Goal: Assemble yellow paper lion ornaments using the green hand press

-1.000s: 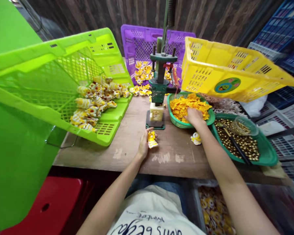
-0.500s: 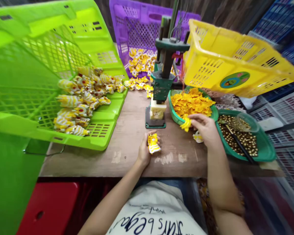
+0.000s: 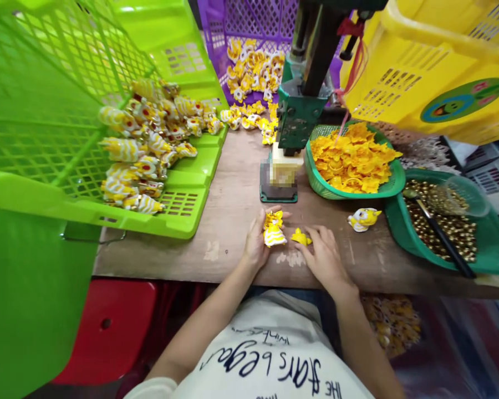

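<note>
My left hand (image 3: 255, 242) is closed around a yellow-and-white striped plastic toy part (image 3: 274, 237), its yellow inside facing up. Just to its right, the fingertips of my right hand (image 3: 325, 256) pinch a small plain yellow plastic piece (image 3: 301, 237). A narrow gap separates the two pieces, and both hands are low over the near part of the wooden table (image 3: 237, 191). Beyond them stands a green hand press (image 3: 299, 111) with a pale block (image 3: 283, 163) under it, partly blurred. A white-and-yellow toy part (image 3: 363, 219) lies to the right of my right hand.
A green basket (image 3: 330, 192) holds yellow pieces (image 3: 351, 158); beside it, a green tray (image 3: 497, 249) holds gold beads and a black-handled tool (image 3: 451, 249). Striped parts fill some of the lime crate (image 3: 183, 227) at left. Purple (image 3: 260, 19) and yellow (image 3: 393, 83) crates stand behind.
My right hand has carried the yellow piece from beside the green basket leftward and nearer, to beside my left hand. The left hand keeps its striped part. The view has tipped down and closer.
</note>
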### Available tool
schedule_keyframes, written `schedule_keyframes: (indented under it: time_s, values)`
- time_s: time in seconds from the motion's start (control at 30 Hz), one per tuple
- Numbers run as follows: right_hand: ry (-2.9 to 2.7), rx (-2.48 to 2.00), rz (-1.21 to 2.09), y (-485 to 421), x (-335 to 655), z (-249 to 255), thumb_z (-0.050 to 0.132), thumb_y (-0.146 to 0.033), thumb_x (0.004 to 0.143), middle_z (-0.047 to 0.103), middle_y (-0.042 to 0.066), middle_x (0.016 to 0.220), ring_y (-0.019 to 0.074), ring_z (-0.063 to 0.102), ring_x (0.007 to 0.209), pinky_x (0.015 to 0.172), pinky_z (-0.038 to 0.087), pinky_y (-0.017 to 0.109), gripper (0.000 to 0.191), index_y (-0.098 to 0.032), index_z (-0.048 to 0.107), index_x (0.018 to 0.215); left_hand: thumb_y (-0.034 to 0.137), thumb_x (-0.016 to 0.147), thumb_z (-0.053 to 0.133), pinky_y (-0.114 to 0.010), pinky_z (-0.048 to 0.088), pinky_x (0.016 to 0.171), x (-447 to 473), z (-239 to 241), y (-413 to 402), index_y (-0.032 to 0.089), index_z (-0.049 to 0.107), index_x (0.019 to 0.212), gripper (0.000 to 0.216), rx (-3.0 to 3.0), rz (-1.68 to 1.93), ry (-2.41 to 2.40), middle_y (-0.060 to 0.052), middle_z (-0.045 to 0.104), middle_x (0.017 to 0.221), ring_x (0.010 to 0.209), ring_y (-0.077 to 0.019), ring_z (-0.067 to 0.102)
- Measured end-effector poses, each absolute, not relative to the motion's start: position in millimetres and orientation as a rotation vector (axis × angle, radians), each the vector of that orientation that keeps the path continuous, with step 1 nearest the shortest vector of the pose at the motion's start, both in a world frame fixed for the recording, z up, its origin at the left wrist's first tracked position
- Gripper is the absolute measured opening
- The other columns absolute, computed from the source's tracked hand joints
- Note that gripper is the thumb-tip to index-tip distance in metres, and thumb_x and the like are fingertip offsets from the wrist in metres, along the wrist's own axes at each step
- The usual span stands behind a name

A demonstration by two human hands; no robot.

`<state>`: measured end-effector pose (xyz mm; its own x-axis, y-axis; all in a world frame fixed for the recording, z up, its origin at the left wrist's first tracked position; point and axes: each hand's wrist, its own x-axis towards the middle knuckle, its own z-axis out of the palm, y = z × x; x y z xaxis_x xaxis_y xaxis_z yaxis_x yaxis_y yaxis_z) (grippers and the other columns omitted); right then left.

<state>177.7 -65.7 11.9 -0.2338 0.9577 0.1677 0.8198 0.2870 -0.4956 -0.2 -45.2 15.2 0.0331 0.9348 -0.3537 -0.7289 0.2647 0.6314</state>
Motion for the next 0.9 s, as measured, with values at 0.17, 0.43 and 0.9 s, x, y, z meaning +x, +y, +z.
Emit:
schedule_keyframes:
  time_s: [0.17, 0.43, 0.9]
  values:
    - [-2.109, -1.584, 0.456, -74.9, 180.1, 3.9, 0.042, -0.015, 0.092, 0.058, 0.013, 0.120, 0.0276, 0.053, 0.108, 0.096, 0.050, 0.050, 0.040, -0.021, 0.062, 0.126, 0.060, 0.087, 0.058, -0.020, 0.049, 0.053, 3.2, 21.8, -42.0, 0.010, 0.068, 0.107, 0.054, 0.246, 1.269, 0.836, -0.010, 0.076, 0.088, 0.061, -0.0120, 0.066]
    - [-2.092, -1.721, 0.335, -71.0, 173.5, -0.3, 0.057, -0.038, 0.092, 0.057, 0.016, 0.111, 0.0312, 0.053, 0.107, 0.094, 0.050, 0.053, 0.037, -0.017, 0.065, 0.121, 0.058, 0.089, 0.056, -0.020, 0.050, 0.054, 2.7, 18.7, -41.9, 0.011, 0.067, 0.104, 0.051, 0.208, 1.304, 0.830, -0.006, 0.073, 0.076, 0.057, -0.0114, 0.064]
    - [-1.349, -1.233, 0.912, -58.8, 126.9, 25.9, 0.070, -0.029, 0.081, 0.068, 0.012, 0.121, 0.0230, 0.065, 0.110, 0.080, 0.056, 0.032, 0.029, -0.018, 0.069, 0.107, 0.057, 0.087, 0.059, -0.030, 0.050, 0.091, 13.5, 3.3, -50.8, 0.015, 0.071, 0.110, 0.049, 0.688, 1.401, 0.921, -0.010, 0.070, 0.113, 0.103, -0.0216, 0.065]
